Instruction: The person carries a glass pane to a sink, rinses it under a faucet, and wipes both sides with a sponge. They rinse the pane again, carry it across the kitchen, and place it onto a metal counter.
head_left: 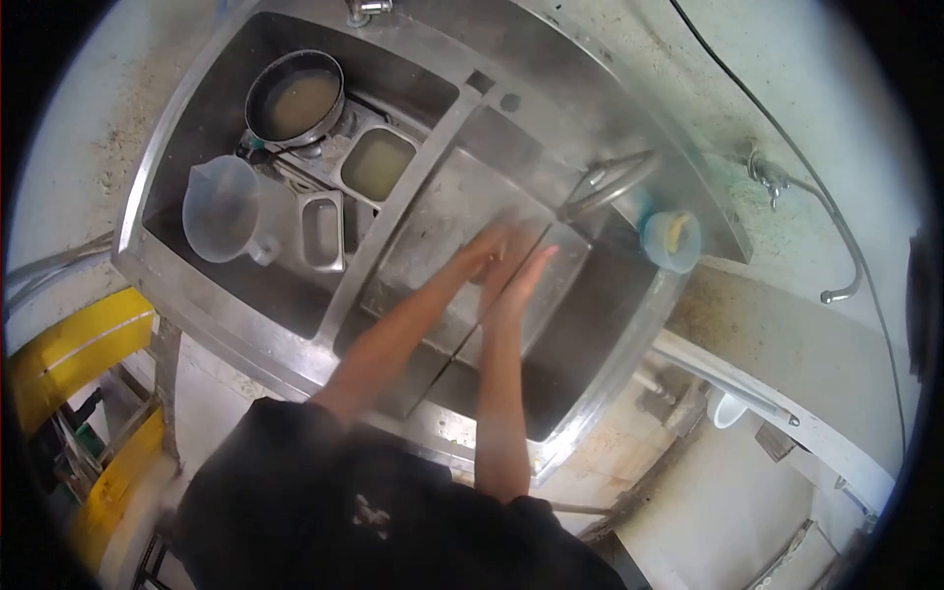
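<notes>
Both my hands reach into the right basin of a steel double sink, close together and blurred by motion. My left hand rests on a large rectangular steel tray that lies tilted in that basin; whether it grips anything I cannot tell. Just beside it, my right hand lies against the same tray with its fingers stretched out and nothing visible in them. A curved faucet spout hangs just beyond my hands.
The left basin holds a dark pan of murky water, a clear plastic jug and two small steel containers. A blue cup with something yellow sits at the sink's right rim. Yellow crates stand at the left.
</notes>
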Motion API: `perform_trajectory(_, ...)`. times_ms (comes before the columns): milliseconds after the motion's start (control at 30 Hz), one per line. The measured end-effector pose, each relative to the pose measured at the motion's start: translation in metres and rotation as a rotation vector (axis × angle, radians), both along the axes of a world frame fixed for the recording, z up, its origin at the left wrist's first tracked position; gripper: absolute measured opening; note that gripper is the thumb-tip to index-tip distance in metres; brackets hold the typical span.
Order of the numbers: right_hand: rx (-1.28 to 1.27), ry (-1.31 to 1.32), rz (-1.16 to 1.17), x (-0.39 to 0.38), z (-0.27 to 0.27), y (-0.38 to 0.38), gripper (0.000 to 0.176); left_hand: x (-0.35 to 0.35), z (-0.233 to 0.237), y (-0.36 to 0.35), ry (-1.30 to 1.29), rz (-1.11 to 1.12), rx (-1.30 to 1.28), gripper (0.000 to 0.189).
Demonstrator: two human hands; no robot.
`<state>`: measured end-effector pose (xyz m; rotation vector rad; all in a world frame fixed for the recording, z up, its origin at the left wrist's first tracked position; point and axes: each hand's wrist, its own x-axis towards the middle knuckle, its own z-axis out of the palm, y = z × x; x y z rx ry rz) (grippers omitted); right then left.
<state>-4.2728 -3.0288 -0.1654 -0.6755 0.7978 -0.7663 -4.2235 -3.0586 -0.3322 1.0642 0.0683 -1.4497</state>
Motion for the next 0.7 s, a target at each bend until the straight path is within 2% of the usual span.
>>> perform_trajectory(133, 0.171, 0.006, -0.118, 0.022, -0.018, -0.025, 0.064, 0.018, 0.044, 0.019, -0.02, -0.046, -0.053, 0.056)
perform_trajectory(200, 0.021, 0.136, -0.099, 0.032, -0.014, -0.028, 0.059, 0.033, 0.086, 0.02, -0.032, -0.073, -0.11, 0.056)
perform_trajectory(233, -0.071, 0.083, -0.125, 0.037, -0.007, -0.027, 0.055, 0.039, 0.106, 0.017, -0.039, -0.086, -0.145, 0.055)
perform_trajectory(267, -0.075, 0.075, -0.135, 0.041, -0.018, -0.032, 0.055, 0.046, 0.131, 0.017, -0.047, -0.096, -0.149, 0.055)
perform_trajectory(333, 0.065, 0.035, -0.314, 0.044, -0.054, -0.038, 0.05, 0.052, 0.168, 0.028, -0.001, -0.048, -0.136, 0.056)
perform_trajectory(367, 0.061, 0.234, -0.217, 0.049, -0.025, -0.037, 0.051, 0.048, 0.168, 0.028, -0.012, -0.074, -0.13, 0.056)
perform_trajectory(400, 0.068, 0.215, -0.241, 0.055, -0.004, -0.037, 0.051, 0.045, 0.169, 0.023, -0.101, -0.004, -0.184, 0.057)
perform_trajectory(433, 0.006, -0.09, -0.327, 0.058, 0.012, -0.036, 0.051, 0.046, 0.176, 0.022, -0.185, 0.065, -0.239, 0.058)
perform_trajectory(467, -0.062, -0.389, -0.412, 0.056, 0.019, -0.034, 0.051, 0.048, 0.181, 0.026, -0.192, 0.038, -0.234, 0.058)
perform_trajectory(500, 0.149, -0.258, -0.476, 0.057, 0.008, -0.041, 0.046, 0.049, 0.187, 0.029, -0.153, -0.013, -0.2, 0.058)
perform_trajectory(533, 0.15, -0.258, -0.508, 0.052, 0.001, -0.04, 0.046, 0.046, 0.194, 0.032, -0.109, -0.069, -0.165, 0.058)
perform_trajectory(600, 0.187, 0.361, -0.218, 0.051, -0.005, -0.045, 0.044, 0.041, 0.166, 0.025, -0.127, -0.041, -0.129, 0.06)
perform_trajectory(633, -0.186, 0.353, -0.222, 0.052, 0.002, -0.04, 0.046, 0.042, 0.162, 0.021, -0.194, -0.022, -0.2, 0.059)
perform_trajectory(700, -0.129, 0.271, -0.313, 0.057, 0.007, -0.043, 0.047, 0.043, 0.148, 0.018, -0.261, -0.015, -0.26, 0.059)
